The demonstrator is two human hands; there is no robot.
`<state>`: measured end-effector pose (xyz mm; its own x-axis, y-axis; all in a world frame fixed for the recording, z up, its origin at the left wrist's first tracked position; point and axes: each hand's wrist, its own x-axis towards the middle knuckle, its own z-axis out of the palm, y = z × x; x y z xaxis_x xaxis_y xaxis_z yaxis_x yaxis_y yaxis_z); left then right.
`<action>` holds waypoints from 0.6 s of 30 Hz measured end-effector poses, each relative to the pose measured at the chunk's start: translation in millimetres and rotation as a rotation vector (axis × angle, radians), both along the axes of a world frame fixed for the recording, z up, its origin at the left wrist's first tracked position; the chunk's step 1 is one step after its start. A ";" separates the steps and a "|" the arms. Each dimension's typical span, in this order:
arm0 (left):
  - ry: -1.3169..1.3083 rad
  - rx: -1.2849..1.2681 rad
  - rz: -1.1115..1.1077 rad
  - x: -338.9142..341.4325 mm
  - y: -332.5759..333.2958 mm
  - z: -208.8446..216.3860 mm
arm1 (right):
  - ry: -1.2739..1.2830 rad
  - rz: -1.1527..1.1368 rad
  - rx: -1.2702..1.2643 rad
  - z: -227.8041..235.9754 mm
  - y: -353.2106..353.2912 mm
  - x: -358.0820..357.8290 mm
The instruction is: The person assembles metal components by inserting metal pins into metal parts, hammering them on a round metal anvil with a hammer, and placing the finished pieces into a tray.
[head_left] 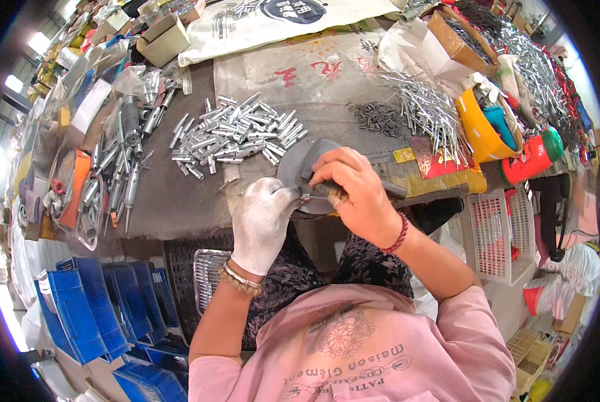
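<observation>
White glove on our left hand (268, 211). What have we got in it?

– We're pinching a thin metal piece (316, 197) between thumb and fingers, just off centre of view.

– And our right hand (359, 191)?

– Bare, fingers curled at the piece's 3 o'clock end. Contact is hidden; we can't tell what it grips.

– Surroundings, from our hands?

– Grey rounded part (292, 166) just beyond the fingertips at 12. On the bench (179, 214): silver tubes (239, 134) at 10, dark pins (378, 118) at 1, silver rods (434, 114) at 2. Blue bins (82, 311) at 8, below bench level.
</observation>
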<state>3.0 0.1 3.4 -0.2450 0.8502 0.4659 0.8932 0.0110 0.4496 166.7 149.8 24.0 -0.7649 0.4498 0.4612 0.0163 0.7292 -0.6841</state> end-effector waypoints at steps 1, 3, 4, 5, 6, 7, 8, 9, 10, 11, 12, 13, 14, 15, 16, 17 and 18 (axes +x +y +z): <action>-0.001 0.000 0.002 -0.1 0.5 -1.3 | 0.053 -0.050 0.144 -7.1 -3.9 -1.7; 0.002 0.017 0.007 -0.9 0.1 -5.0 | 0.048 -0.050 0.116 -17.8 -9.5 -4.5; 0.001 0.017 0.012 -1.1 -1.3 -5.2 | 0.039 -0.065 0.132 -19.2 -12.1 -5.9; -0.014 0.027 0.013 -1.4 -2.7 -5.3 | 0.030 -0.080 0.149 -20.3 -13.9 -7.0; -0.031 0.040 0.010 -1.5 -2.8 -6.1 | 0.029 -0.078 0.150 -21.6 -14.4 -7.1; -0.033 0.041 0.012 -1.8 -2.8 -6.9 | 0.019 -0.083 0.149 -22.6 -14.7 -7.0; -0.024 0.041 0.009 -2.1 -2.7 -7.7 | 0.010 -0.088 0.149 -23.5 -14.8 -7.1; -0.015 0.040 0.008 -2.5 -3.2 -7.7 | 0.009 -0.084 0.149 -23.9 -14.8 -7.7; -0.016 0.041 0.012 -2.7 -3.3 -7.3 | 0.012 -0.088 0.159 -24.2 -14.8 -8.3; -0.009 0.037 0.009 -2.7 -3.2 -6.5 | 0.014 -0.093 0.169 -24.1 -14.8 -8.7; -0.003 0.035 0.002 -2.7 -2.6 -6.2 | 0.013 -0.092 0.169 -24.1 -14.5 -8.5; -0.004 0.035 0.002 -2.5 -2.2 -5.5 | 0.010 -0.094 0.177 -23.8 -14.2 -8.1; -0.015 0.029 -0.001 -2.2 -1.8 -4.6 | 0.008 -0.097 0.184 -23.5 -14.1 -7.9; -0.026 0.021 -0.004 -1.9 -1.9 -4.0 | 0.007 -0.096 0.184 -23.0 -14.6 -7.5; -0.027 0.021 -0.004 -1.8 -1.9 -4.4 | 0.004 -0.104 0.222 -22.4 -15.4 -6.8; -0.024 0.026 -0.004 -1.8 -1.7 -5.2 | 0.001 -0.113 0.260 -21.6 -15.8 -6.1; -0.022 0.029 -0.002 -1.6 -2.1 -5.8 | 0.001 -0.112 0.260 -20.5 -16.5 -6.3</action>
<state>1.4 -2.0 -2.4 -0.2534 0.8368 0.4853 0.8830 -0.0048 0.4693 160.4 133.3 3.5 -0.7165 0.3983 0.5727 0.1066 0.8738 -0.4744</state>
